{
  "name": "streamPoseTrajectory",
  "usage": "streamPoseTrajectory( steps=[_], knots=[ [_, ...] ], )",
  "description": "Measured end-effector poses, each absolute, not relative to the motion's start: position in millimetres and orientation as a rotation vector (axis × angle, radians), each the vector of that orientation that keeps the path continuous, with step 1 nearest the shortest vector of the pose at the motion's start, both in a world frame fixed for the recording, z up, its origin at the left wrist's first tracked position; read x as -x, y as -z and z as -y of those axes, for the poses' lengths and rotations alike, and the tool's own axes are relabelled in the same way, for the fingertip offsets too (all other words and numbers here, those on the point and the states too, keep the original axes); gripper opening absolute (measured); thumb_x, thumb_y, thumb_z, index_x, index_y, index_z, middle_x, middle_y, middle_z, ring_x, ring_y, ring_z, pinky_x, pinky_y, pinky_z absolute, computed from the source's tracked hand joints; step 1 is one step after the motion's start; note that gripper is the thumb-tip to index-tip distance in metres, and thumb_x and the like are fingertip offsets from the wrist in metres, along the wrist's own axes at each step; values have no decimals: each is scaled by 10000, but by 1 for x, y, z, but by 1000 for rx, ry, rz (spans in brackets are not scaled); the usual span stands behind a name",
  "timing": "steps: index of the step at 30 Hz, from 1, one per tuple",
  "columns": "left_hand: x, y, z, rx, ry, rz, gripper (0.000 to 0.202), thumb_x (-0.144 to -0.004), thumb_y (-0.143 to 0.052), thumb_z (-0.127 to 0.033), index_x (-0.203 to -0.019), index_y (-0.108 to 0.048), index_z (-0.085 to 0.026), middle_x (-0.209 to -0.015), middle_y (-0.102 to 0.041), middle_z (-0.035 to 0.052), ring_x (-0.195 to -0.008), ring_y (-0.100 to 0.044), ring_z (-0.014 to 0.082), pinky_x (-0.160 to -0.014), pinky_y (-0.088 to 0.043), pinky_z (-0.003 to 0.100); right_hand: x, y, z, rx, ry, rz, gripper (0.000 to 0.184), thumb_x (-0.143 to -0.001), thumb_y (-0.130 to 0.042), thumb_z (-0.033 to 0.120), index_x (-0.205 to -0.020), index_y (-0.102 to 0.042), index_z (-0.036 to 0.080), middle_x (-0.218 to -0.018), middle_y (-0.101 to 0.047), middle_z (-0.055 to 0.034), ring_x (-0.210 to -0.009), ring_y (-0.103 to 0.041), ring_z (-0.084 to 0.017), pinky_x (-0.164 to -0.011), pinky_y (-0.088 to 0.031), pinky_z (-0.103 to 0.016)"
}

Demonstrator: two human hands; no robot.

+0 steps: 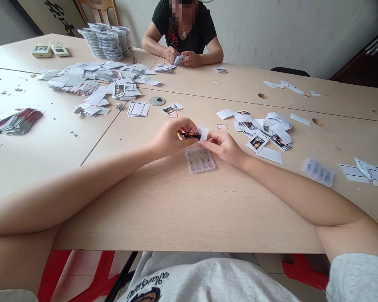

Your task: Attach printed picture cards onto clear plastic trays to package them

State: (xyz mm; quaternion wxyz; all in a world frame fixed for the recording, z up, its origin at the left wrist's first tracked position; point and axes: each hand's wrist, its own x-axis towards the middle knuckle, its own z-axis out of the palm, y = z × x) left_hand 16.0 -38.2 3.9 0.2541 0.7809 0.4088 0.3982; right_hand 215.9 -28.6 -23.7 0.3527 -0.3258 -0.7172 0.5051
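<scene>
My left hand (173,136) and my right hand (222,147) meet above the wooden table top (176,209). Between them is a small printed paper label (190,135), dark with red marks and a white end. My left fingers pinch its dark part, and my right fingertips hold the white end. Just below my hands lies a transparent plastic blister pack (200,160) holding a row of small metal pieces. My right hand's heel is close to a loose pile of printed white paper cards (264,130).
Across the table, a person's hands hold a small packet (179,60). Behind them stand stacks of transparent trays (108,42), with heaps of white paper (94,77) nearby. Another blister pack (318,172) lies to the right. Two remote controls (50,49) sit far left.
</scene>
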Motion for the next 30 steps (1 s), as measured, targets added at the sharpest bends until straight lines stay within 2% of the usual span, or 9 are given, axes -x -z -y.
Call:
streamPoseTrajectory(
  steps=[3,5,12,18,23,30],
  knots=[
    [-16,-4,38,-2116,-1062,-1108,172,-707,-685,-253,-800,-586,-146,-793,-617,31,-713,-539,117,-685,-430,279,-216,24,28,882,-1220,1884,336,-819,-631,425,-674,-514,146,-617,-419,15,-603,-371,-91,-565,-274,-237],
    [-16,-4,39,-2114,-1056,-1114,183,-701,-691,-254,-797,-579,-147,-792,-612,29,-707,-530,113,-677,-422,274,-216,23,27,887,-1178,1905,367,-825,-619,438,-642,-482,150,-588,-365,21,-582,-328,-87,-546,-244,-239],
    [-17,-6,39,-2021,-1047,-1079,190,-682,-698,-243,-770,-562,-144,-760,-581,14,-674,-506,98,-653,-398,262,-216,22,26,886,-1146,1909,389,-817,-606,503,-672,-533,150,-598,-389,7,-612,-357,-104,-552,-259,-241],
    [-18,-8,39,-1902,-1037,-1070,199,-651,-712,-243,-722,-559,-139,-746,-585,10,-670,-509,99,-646,-392,261,-216,22,26,879,-1181,1886,365,-823,-599,472,-669,-530,148,-626,-426,0,-627,-369,-104,-556,-256,-243],
    [-17,-7,37,-1780,-1028,-1003,222,-630,-741,-234,-719,-564,-135,-767,-583,18,-706,-523,111,-681,-405,276,-215,21,27,888,-1178,1878,343,-817,-605,444,-658,-524,152,-598,-387,10,-604,-339,-100,-550,-242,-247],
    [-16,-7,37,-1636,-1001,-930,262,-609,-769,-235,-728,-556,-138,-785,-568,16,-745,-525,116,-701,-422,271,-214,20,27,881,-1234,1843,362,-798,-621,496,-692,-563,154,-636,-446,-13,-664,-414,-124,-554,-278,-246]
  ],
)
